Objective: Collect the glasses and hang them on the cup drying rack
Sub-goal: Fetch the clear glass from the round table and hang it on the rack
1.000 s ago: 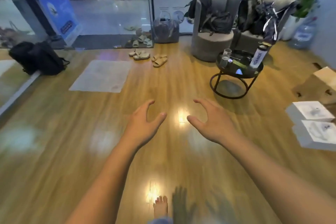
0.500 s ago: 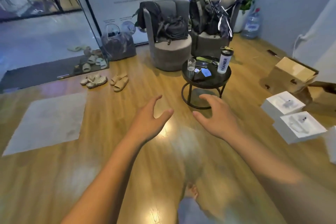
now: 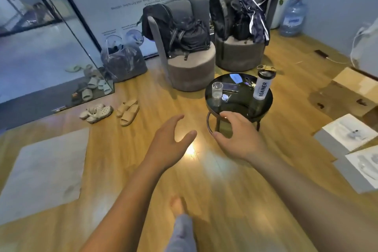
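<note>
A clear drinking glass point(image 3: 217, 91) stands upright on the left part of a round black side table point(image 3: 263, 106). My left hand point(image 3: 167, 145) is held out over the wooden floor, empty, fingers apart, left of the table. My right hand point(image 3: 239, 137) is also empty and spread, in front of the table's near edge and below the glass. No drying rack is in view.
A white shaker bottle point(image 3: 262, 86), a phone and small items share the table. Behind it stand two grey chairs point(image 3: 190, 71) loaded with backpacks. Sandals point(image 3: 126, 111) lie left, white boxes point(image 3: 347, 135) and cardboard right, a grey mat point(image 3: 43, 172) at near left.
The view has swung and closed in on the black table, which now sits just beyond my right hand. Both hands stay open and empty.
</note>
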{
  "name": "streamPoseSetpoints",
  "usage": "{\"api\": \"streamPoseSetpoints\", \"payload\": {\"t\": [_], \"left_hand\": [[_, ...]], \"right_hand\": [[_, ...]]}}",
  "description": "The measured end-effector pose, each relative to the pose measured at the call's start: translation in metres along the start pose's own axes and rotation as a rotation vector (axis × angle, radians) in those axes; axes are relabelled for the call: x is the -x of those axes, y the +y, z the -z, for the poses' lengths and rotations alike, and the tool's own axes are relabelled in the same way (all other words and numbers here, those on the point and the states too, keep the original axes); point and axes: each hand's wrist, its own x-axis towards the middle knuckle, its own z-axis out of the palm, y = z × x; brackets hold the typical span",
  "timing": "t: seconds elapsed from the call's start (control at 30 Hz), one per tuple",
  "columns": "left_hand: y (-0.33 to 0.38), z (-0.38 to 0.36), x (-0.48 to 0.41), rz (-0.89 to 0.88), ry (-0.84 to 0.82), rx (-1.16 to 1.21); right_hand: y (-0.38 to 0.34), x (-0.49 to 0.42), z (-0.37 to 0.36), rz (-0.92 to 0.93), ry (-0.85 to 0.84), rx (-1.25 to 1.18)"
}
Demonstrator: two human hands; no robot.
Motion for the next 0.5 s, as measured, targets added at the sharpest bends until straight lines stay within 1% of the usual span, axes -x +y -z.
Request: {"api": "streamPoseSetpoints", "payload": {"t": [0.1,0.2,0.27,0.37,0.5], "left_hand": [[0.0,-0.016,-0.075,-0.06,-0.056,-0.006],[0.0,-0.03,-0.151,-0.106,-0.111,0.027],[0.002,-0.038,-0.2,-0.115,-0.178,0.069],[0.008,-0.047,-0.27,-0.134,-0.291,0.063],[0.022,-0.061,-0.351,-0.156,-0.373,0.048]], "right_hand": [[0.021,-0.056,-0.002,-0.058,0.039,0.015],[0.042,-0.106,-0.004,-0.163,0.035,0.02],[0.053,-0.138,-0.004,-0.246,0.039,0.025],[0.065,-0.182,0.004,-0.352,0.065,0.035],[0.082,-0.234,0.016,-0.444,0.116,0.021]]}}
